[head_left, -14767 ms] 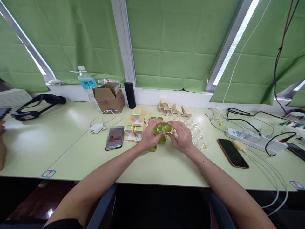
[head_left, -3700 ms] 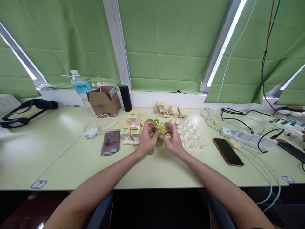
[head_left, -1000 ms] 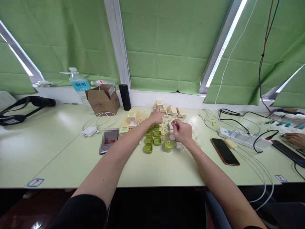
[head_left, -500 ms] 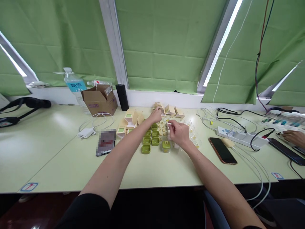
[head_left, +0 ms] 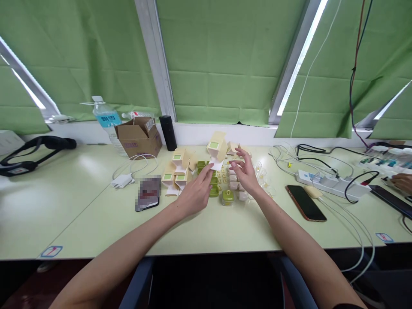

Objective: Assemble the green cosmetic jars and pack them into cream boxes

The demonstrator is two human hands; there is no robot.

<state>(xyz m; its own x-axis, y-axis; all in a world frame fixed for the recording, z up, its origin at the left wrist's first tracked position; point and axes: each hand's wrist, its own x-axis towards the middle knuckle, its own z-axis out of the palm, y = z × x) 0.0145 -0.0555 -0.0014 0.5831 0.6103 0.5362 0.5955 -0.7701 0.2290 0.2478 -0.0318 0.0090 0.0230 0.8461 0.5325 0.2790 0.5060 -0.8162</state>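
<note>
My left hand [head_left: 197, 191] grips a small cream paper box [head_left: 215, 145] by its white flap, holding it up above the rows of small parts. A green square shows on the box's side. To its right, my right hand [head_left: 246, 174] is open, fingers apart, with nothing in it. Beneath and between the hands lie green square trays [head_left: 214, 191], partly hidden, small yellow pieces [head_left: 220, 175] and white blocks [head_left: 233, 185]. A small clear container with a green lid [head_left: 228, 196] stands at the near end. Clear plastic pieces [head_left: 262, 176] lie beyond my right hand.
More cream boxes [head_left: 180, 174] stand at left, beside a phone [head_left: 148, 193]. Behind are a cardboard carton [head_left: 138, 139], a water bottle [head_left: 109, 122] and a black cylinder [head_left: 168, 133]. At right lie another phone [head_left: 305, 204], a power strip [head_left: 331, 186], cables and another person's hand [head_left: 402, 182].
My left hand has drawn back from the far boxes, bringing one cream box toward me. My right hand has opened and lifted off the white blocks.
</note>
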